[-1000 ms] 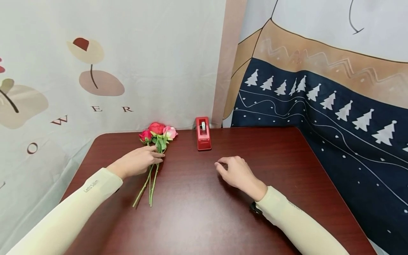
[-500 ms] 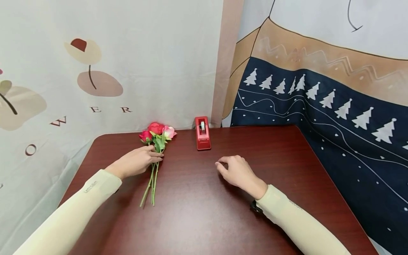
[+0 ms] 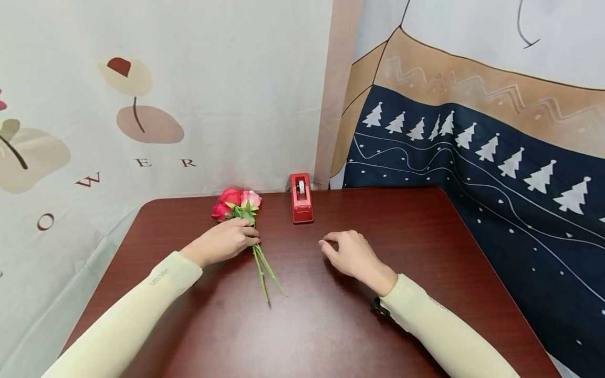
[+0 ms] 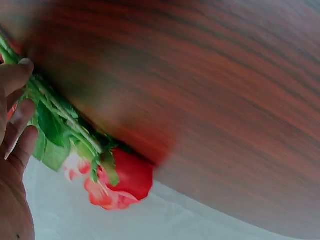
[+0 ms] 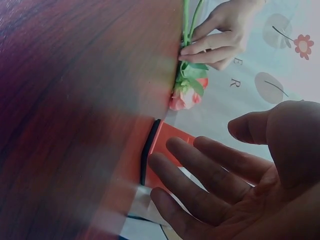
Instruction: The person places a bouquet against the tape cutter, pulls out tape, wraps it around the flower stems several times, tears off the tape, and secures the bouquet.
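Artificial-looking flowers [image 3: 231, 197] in red and pink, with green leaves and long stems [image 3: 260, 262], lie toward the back left of the table. My left hand [image 3: 222, 242] pinches the stems just under the leaves. In the left wrist view, the thumb and fingers of that hand [image 4: 15, 110] are around the stems, and a red bloom [image 4: 132, 177] points away. My right hand [image 3: 352, 256] rests over the table on the right, fingers loosely bent, holding nothing. Nearest to it is a red tape dispenser [image 3: 302, 202], which stands apart from both hands.
The dark red-brown wooden table [image 3: 302, 325] has rounded back corners. A pale curtain [image 3: 246, 94] with printed flowers and letters hangs right behind it. To the right hangs a navy cloth [image 3: 472, 194] with white trees.
My left hand has moved right, carrying the stems along. The stem ends have swung from lower left to lower right, and the blooms have turned and bunched closer. The right hand stays put.
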The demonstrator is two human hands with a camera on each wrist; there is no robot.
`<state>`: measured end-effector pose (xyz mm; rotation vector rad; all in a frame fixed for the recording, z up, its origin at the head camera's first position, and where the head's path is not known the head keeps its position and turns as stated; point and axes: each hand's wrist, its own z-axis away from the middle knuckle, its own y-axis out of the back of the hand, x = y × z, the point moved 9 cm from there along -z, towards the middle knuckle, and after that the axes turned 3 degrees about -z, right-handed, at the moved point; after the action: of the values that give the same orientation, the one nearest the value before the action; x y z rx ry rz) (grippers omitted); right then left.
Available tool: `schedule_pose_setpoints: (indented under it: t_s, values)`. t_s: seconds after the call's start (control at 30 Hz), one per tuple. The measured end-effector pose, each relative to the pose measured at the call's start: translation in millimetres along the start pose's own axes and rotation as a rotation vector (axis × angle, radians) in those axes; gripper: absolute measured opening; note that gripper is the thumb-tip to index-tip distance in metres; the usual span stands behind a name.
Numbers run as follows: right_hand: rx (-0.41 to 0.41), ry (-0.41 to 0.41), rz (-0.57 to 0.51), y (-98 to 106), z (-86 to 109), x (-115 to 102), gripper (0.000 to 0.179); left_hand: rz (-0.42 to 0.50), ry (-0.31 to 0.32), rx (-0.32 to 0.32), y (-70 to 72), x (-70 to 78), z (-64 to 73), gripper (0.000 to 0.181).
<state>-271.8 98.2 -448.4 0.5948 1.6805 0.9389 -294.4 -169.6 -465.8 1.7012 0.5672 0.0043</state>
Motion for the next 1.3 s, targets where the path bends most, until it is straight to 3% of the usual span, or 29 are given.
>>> schedule_pose_setpoints:
  t_s: [0.23,0.53,0.87,1.17,1.3]
  values:
    - [-0.024,0.018,-0.003,-2,-0.8,-3,0.030,-0.041,0.001,-0.009,-2.4,14.7,-27.2,0.018]
    - [-0.197,0.115,0.059,-27,-12.9,-21,0.044,-0.145,0.011,-0.104,-2.2,32.8,-67.5,0.010]
    - [-0.045,0.176,0.096,-2,-28.3,-26,0.032,-0.241,0.190,-0.103,11.6,31.8,-106.7,0.003]
    - [-0.003,0.152,0.165,-6,-33.0,-14,0.031,-0.243,0.347,-0.135,-7.7,33.4,-122.7,0.005]
    - [-0.010,0.133,0.155,-8,-33.9,-8,0.028,-0.240,0.375,-0.142,-12.1,41.4,-127.3,0.011]
